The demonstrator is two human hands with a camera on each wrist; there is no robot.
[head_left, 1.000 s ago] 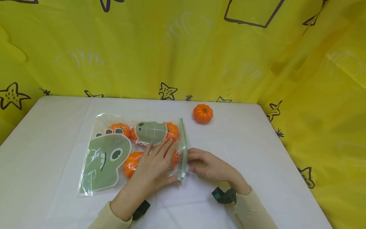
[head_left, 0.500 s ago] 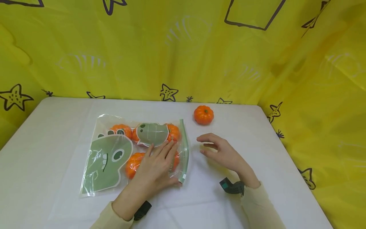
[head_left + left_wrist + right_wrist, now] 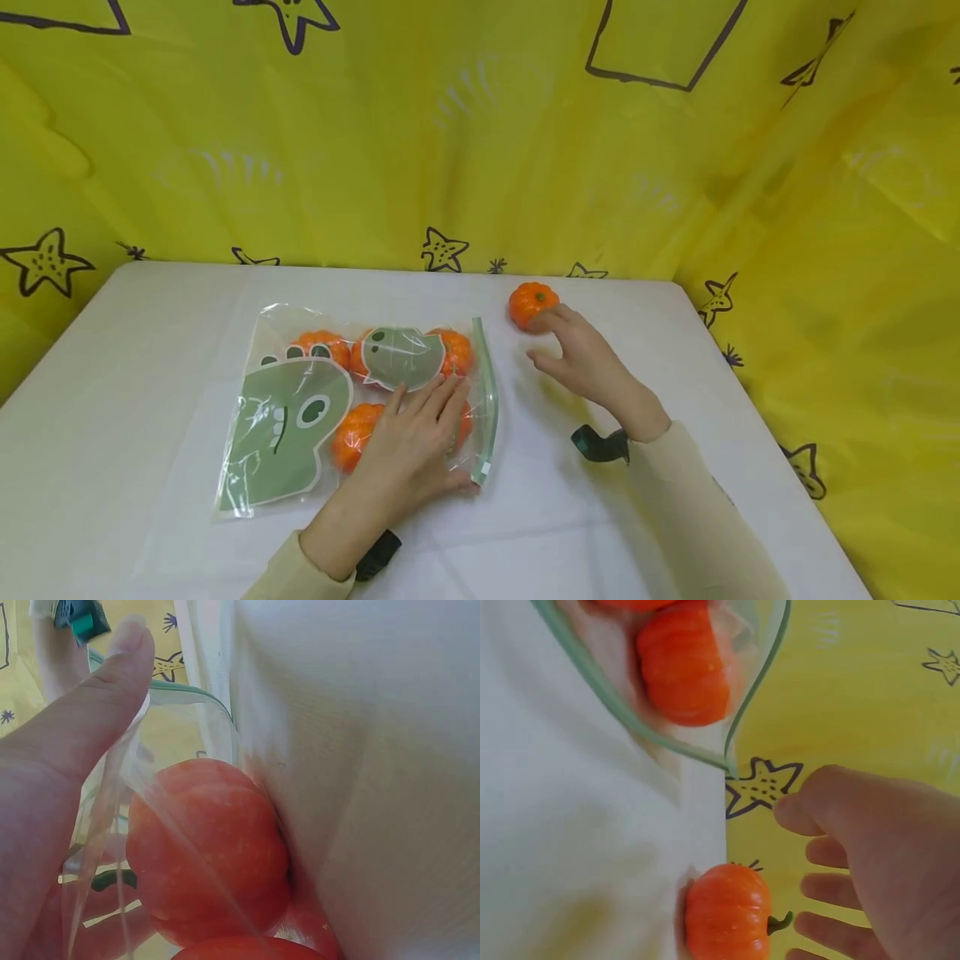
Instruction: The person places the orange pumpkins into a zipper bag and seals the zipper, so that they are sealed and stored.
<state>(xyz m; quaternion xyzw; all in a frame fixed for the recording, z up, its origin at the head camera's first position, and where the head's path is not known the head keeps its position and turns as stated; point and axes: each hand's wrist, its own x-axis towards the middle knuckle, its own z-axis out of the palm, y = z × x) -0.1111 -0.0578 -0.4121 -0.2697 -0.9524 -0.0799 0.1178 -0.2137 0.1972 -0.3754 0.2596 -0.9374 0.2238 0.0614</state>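
Note:
A clear zip bag (image 3: 285, 442) printed with a green dinosaur lies on the white table, with several small orange pumpkins (image 3: 356, 435) inside. My left hand (image 3: 412, 442) rests on the bag near its zip end, fingers extended over the plastic and thumb at the green zip strip (image 3: 489, 400). In the left wrist view a bagged pumpkin (image 3: 210, 851) sits beside that hand. One loose pumpkin (image 3: 531, 305) stands at the back of the table. My right hand (image 3: 588, 358) reaches over it, fingers spread and loosely bent, overlapping its front edge. In the right wrist view the bag's mouth gapes.
A yellow curtain (image 3: 390, 150) with starfish drawings hangs behind the table and along its right side. The white tabletop (image 3: 97, 433) extends left of the bag. Dark wrist cameras (image 3: 600, 443) are strapped at both wrists.
My right hand has left the bag's zip edge and moved right and away from me to the loose pumpkin. My left hand has stayed on the bag.

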